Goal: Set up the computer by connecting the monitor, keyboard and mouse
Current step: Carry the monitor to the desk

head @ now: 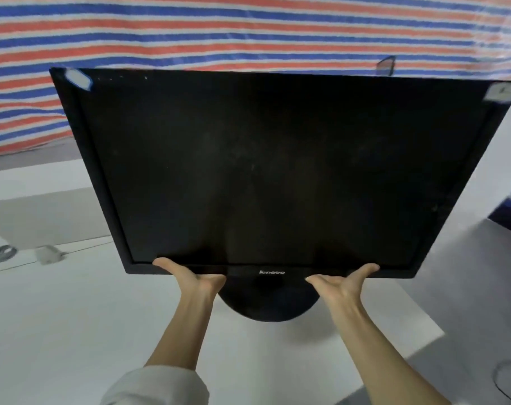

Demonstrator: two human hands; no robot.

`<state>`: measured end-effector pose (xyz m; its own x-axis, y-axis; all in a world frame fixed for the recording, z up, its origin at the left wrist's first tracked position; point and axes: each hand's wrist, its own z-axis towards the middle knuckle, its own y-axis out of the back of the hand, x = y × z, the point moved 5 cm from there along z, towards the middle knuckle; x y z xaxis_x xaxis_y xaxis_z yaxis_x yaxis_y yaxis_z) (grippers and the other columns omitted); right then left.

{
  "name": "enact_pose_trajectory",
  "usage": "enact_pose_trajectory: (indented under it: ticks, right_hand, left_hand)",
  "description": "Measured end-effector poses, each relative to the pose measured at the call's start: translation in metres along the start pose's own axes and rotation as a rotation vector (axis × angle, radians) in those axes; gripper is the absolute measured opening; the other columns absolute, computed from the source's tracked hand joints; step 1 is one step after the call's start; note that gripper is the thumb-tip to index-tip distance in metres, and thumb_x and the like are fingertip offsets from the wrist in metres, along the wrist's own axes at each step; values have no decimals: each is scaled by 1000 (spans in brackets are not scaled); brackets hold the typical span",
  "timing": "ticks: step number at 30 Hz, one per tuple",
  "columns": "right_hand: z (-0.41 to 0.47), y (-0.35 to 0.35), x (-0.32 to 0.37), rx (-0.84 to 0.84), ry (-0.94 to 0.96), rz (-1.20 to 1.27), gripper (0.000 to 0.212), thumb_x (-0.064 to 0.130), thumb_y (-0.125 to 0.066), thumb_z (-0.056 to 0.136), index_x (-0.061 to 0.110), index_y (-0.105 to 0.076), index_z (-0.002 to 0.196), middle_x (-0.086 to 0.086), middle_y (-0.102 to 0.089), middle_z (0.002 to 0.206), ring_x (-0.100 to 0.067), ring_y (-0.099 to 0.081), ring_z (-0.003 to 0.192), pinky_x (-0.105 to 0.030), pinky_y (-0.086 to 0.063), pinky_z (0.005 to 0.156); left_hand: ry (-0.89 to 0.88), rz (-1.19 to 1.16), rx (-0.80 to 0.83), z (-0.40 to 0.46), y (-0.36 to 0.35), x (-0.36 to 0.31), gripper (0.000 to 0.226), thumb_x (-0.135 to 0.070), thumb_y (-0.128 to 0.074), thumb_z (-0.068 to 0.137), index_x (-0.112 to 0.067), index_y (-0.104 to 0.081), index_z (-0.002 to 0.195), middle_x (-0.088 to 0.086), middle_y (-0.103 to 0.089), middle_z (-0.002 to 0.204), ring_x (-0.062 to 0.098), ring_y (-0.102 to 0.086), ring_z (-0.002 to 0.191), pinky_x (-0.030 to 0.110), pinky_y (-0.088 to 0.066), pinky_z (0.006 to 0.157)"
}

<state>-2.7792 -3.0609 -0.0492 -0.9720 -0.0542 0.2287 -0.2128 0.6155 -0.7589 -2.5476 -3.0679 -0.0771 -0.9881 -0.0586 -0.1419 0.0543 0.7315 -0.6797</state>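
1. The surface is a broad white tabletop (73,331), matt and pale, reaching from the left edge across under the arms; a step or seam runs across it at far left.
2. Behind it hangs a woven tarpaulin striped in red, blue and white (248,30), filling the top of the view.
3. One flat black monitor with a dark, unlit screen (271,171) faces the camera, tilted, its rounded black stand base (269,305) low between the wrists. Whether the base touches the table cannot be told.
4. Two hands hold it by the bottom bezel: the left hand (190,276) grips left of the logo, thumb on the front edge; the right hand (345,283) grips right of the logo likewise. The other fingers are hidden behind.
5. Two pale stickers sit on the upper corners of the bezel, one at left (78,78), one at right (501,92).
6. On the table at far left lie one grey ring-shaped object (3,253) and one small white block (48,254), near each other.
7. One dark cable loop (508,384) shows at lower right.
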Motion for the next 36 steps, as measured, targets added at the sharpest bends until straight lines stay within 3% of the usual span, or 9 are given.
enact_pose_trajectory:
  ticks: [6,11,15,17,21,24,28,31,36]
  right_hand:
    - [88,-43,-56,29,-143,-129,109,84,-30,73,14,2,150,-12,6,158,-32,9,144,-51,3,115]
    - [154,-60,-104,53,-255,-201,110,86,-31,71,16,-2,150,-11,2,158,-32,6,145,-52,0,116]
    - [204,-60,-138,32,-306,-217,113,88,-32,68,19,1,150,-9,4,158,-30,8,145,-51,1,116]
    - [230,-58,-154,22,-346,-218,119,91,-36,62,20,4,150,-8,7,158,-30,10,144,-51,1,117]
    - [260,-67,-173,12,-373,-250,117,90,-32,65,19,8,149,-9,13,157,-29,14,144,-50,3,117]
    - [275,-77,-184,24,-371,-228,117,90,-33,65,20,8,150,-8,12,157,-29,13,144,-49,2,117]
    - [297,-87,-197,72,-384,-193,110,91,-38,61,24,-26,147,-3,-24,154,-26,-19,143,-46,-15,117]
    - [304,-91,-203,122,-372,-205,97,90,-35,63,22,-49,130,-3,-46,140,-27,-39,133,-47,-24,114]
    - [307,-98,-208,228,-387,-174,94,88,-37,65,19,-56,126,-7,-62,126,-33,-53,121,-52,-34,108]
  left_hand:
    - [-86,-136,20,66,-14,-39,88,-87,-59,49,-23,-66,109,3,-67,111,30,-62,106,46,-47,98]
    - [-195,-207,-37,117,-13,-71,82,-87,-54,56,-24,-68,106,0,-70,107,25,-65,101,41,-51,91]
    - [-243,-229,-79,152,-10,-88,78,-86,-51,62,-23,-65,105,0,-70,99,23,-66,91,37,-55,61]
    - [-246,-265,-82,173,-8,-95,79,-86,-51,62,-22,-66,105,1,-70,98,24,-67,89,36,-54,57]
    - [-254,-283,-65,206,-9,-112,92,-87,-58,51,-21,-65,115,5,-70,110,30,-65,102,47,-53,85]
    - [-288,-288,-55,220,-20,-123,88,-87,-58,53,-23,-66,112,2,-70,108,27,-65,103,44,-53,87]
    - [-293,-304,1,242,-31,-129,86,-86,-56,57,-21,-66,113,4,-69,113,29,-63,106,46,-48,95]
    - [-290,-317,75,259,-26,-133,96,-87,-56,53,-21,-61,123,7,-65,121,34,-60,113,51,-43,100]
    - [-288,-291,233,255,-26,-133,97,-84,-57,58,-19,-55,130,9,-61,128,35,-56,119,49,-39,105]
